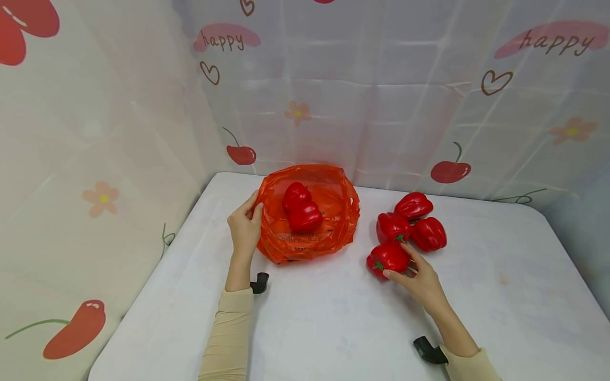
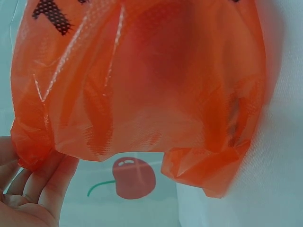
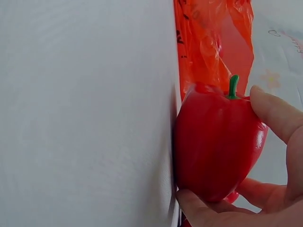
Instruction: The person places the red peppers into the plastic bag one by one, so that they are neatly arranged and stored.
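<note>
An orange, translucent plastic bag (image 1: pixel 335 230) with dark printing stands wide-mouthed towards the back of the white worktop (image 1: pixel 329 323), and the person's left hand (image 1: pixel 245 226) pinches its left edge between thumb and curled fingers. Inside the bag lie two glossy red bell peppers, the nearer one (image 1: pixel 306 218) touching the farther one (image 1: pixel 295 196). To the right of the bag, and apart from it, the right hand (image 1: pixel 421 281) grips another glossy, blocky red bell pepper with a green stem (image 1: pixel 387 258), thumb and fingers spread about as wide as the pepper and curved around it; in the right wrist view its side appears to rest against the worktop. Just behind the gripped pepper sit three more red bell peppers in a close cluster: a left one (image 1: pixel 393 227), a back one (image 1: pixel 413 205) and a right one (image 1: pixel 429 234). Whether the gripped pepper touches the left one I cannot tell. Both forearms wear beige sleeves (image 1: pixel 232 330), and a small black fitting shows at the left wrist (image 1: pixel 259 283) and another at the right (image 1: pixel 428 350). Behind the worktop hangs a pale sheet (image 1: pixel 371 116) printed with cherries, flowers, hearts and "happy".
</note>
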The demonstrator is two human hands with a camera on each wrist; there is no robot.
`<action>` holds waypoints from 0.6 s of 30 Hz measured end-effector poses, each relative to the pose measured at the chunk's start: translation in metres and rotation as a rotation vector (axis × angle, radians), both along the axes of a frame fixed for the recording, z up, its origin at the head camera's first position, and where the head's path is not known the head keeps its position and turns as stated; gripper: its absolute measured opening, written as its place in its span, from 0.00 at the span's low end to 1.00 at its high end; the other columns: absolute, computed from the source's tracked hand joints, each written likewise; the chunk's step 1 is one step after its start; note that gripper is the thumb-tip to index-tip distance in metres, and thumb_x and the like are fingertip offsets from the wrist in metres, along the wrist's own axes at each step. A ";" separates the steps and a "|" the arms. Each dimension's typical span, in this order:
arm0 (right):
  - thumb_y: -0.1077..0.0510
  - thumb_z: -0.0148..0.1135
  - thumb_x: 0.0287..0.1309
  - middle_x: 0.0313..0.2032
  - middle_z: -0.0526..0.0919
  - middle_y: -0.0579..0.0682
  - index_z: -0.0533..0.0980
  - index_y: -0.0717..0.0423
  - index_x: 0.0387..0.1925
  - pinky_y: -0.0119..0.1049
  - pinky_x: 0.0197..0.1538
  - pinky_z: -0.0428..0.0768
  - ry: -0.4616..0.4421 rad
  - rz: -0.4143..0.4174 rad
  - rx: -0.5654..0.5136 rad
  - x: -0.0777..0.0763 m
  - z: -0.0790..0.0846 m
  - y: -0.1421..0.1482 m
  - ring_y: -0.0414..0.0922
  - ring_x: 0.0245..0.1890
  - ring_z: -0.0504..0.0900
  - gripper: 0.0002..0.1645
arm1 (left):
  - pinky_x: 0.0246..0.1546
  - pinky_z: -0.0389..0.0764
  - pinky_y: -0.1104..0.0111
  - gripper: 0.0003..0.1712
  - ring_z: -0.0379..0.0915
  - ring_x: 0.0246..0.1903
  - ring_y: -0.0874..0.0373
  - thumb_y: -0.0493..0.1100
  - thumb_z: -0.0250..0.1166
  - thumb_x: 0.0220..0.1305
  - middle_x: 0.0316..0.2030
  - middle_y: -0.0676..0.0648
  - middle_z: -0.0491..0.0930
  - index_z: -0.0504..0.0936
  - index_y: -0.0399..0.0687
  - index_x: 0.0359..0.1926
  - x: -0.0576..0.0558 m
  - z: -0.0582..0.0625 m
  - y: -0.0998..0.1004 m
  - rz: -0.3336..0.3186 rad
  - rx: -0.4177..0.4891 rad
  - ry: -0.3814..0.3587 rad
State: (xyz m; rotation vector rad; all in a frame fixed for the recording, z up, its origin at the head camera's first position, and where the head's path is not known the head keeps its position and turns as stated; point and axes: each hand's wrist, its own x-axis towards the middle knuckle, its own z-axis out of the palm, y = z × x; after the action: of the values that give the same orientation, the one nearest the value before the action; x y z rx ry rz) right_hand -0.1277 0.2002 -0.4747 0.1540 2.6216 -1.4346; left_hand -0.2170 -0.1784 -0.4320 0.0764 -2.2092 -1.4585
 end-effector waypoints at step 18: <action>0.52 0.73 0.53 0.69 0.64 0.61 0.56 0.51 0.74 0.55 0.58 0.76 0.264 -0.037 -0.072 -0.010 0.041 -0.021 0.61 0.64 0.67 0.52 | 0.54 0.81 0.62 0.21 0.75 0.60 0.50 0.35 0.61 0.68 0.58 0.42 0.79 0.78 0.43 0.61 -0.001 -0.002 -0.001 -0.008 0.008 0.025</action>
State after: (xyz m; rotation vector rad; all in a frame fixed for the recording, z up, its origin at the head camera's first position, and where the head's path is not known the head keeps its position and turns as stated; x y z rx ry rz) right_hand -0.1377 0.1792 -0.4335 0.0049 2.7788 -1.6628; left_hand -0.2183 -0.1791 -0.4344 0.0520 -2.1865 -1.4650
